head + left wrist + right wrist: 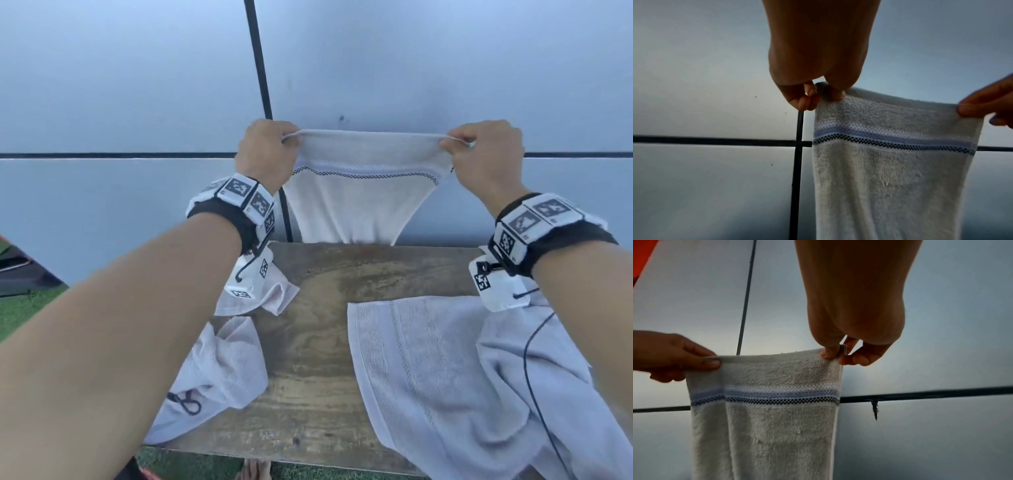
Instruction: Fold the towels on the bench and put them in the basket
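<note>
Closest to the camera, the wooden bench (308, 359) has three loose towels on it. A big pale towel (428, 377) is spread over the right side and hangs off the near edge, with a thin black cable (534, 377) lying across it. On the left there's a crumpled towel (219, 373) drooping over the side, and just behind it a smaller bunched-up towel (270, 294), partly hidden under the wrist camera. None of them are folded, and I can't see any basket in these shots, so nothing's in a container.

Further back, both hands are up above the far edge of the bench. The left hand (265, 154) pinches one top corner of a striped towel (363, 198) and the right hand (486, 150) pinches the other corner, hands well apart with the top edge stretched between them. It hangs down with its lower end bunched at the bench's back edge.

Behind that is a grey panelled wall (137, 85).
</note>
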`<state>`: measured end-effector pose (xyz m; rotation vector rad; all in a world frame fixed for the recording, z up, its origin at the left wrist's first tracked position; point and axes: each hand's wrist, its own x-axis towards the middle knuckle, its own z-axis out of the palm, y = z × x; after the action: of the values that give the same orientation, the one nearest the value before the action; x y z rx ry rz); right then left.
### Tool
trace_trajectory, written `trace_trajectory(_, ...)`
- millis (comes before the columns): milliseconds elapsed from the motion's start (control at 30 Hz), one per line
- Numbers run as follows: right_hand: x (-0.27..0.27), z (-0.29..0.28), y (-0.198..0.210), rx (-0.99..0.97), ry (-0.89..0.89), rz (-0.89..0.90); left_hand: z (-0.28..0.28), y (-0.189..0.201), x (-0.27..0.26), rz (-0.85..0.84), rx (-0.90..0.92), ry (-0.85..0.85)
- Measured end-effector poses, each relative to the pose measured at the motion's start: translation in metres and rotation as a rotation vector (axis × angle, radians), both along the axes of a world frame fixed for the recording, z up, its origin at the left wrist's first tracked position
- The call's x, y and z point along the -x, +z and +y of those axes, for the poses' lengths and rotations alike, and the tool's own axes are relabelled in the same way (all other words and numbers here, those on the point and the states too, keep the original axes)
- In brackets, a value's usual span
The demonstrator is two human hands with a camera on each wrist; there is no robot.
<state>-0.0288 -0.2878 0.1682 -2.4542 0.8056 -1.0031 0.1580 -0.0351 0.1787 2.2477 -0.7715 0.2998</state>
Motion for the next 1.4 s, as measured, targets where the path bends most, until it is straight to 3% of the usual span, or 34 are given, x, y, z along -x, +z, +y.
trace_trajectory(67,-0.005,-0.001,0.003,-0.027,0.030,-0.049,-0.004,0.004,-0.001,0.000,0.010,-0.003)
trace_trajectory(233,-0.008,-0.003,-0.006,-0.084,0.088,-0.070,-0.004,-0.002,-0.002,0.230,0.123,-0.073)
trace_trajectory(433,0.011,0.004,-0.013,-0.021,0.076,-0.016,0.006,-0.014,0.002,0.226,0.096,-0.092)
trace_trajectory(700,0.059,0.026,-0.023,-0.031,0.071,0.019,0.042,-0.023,0.040,0.202,-0.134,-0.113)
trace_trajectory(1167,0.164,0.086,-0.042,-0.060,0.035,0.112,0.107,-0.041,0.122,0.331,-0.112,-0.162)
trace_trajectory(1400,0.194,0.113,-0.025,-0.109,0.013,0.022,0.131,-0.027,0.149,0.312,-0.040,-0.152)
